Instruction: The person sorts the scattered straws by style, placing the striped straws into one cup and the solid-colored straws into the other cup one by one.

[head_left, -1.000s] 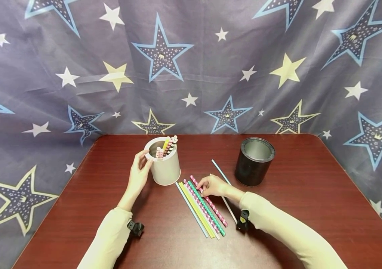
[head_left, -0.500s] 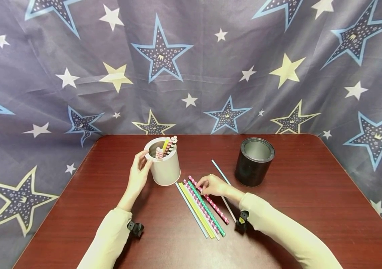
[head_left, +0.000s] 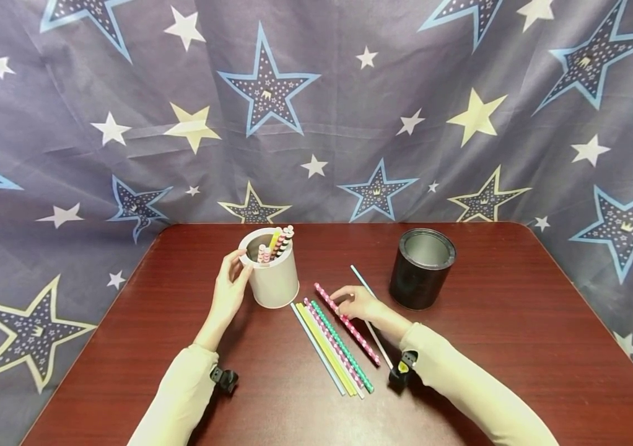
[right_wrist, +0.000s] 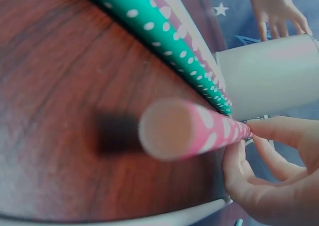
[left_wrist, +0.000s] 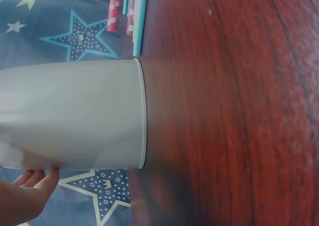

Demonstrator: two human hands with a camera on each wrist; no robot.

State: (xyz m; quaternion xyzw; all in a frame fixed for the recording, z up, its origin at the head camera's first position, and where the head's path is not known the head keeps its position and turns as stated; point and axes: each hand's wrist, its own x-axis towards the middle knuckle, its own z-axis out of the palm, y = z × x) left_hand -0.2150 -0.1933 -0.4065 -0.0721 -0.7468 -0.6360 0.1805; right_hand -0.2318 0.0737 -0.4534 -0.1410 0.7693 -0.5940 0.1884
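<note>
My left hand (head_left: 230, 288) holds the white cylindrical container (head_left: 275, 286) near its rim, fingers and thumb curved against its left side. Several striped paper straws and a yellow one (head_left: 274, 239) stand in it. In the left wrist view, fingertips (left_wrist: 47, 181) touch the container's wall. My right hand (head_left: 362, 306) pinches a pink paper straw (head_left: 365, 344) with white dots. The right wrist view shows its open end (right_wrist: 167, 129) pointing at the camera, its shadow on the table. Left of it lie a green dotted straw (head_left: 344, 350) and several others side by side.
A black cylindrical container (head_left: 421, 280) stands at the right. One light blue straw (head_left: 362, 280) and a white straw (head_left: 379, 347) lie by my right hand, partly hidden by it. Behind the brown table (head_left: 489, 334) hangs a star-patterned cloth (head_left: 327, 62).
The pink dotted straw has shifted slightly away from the green one, with my right hand moving a little right. My left hand has stayed on the white container.
</note>
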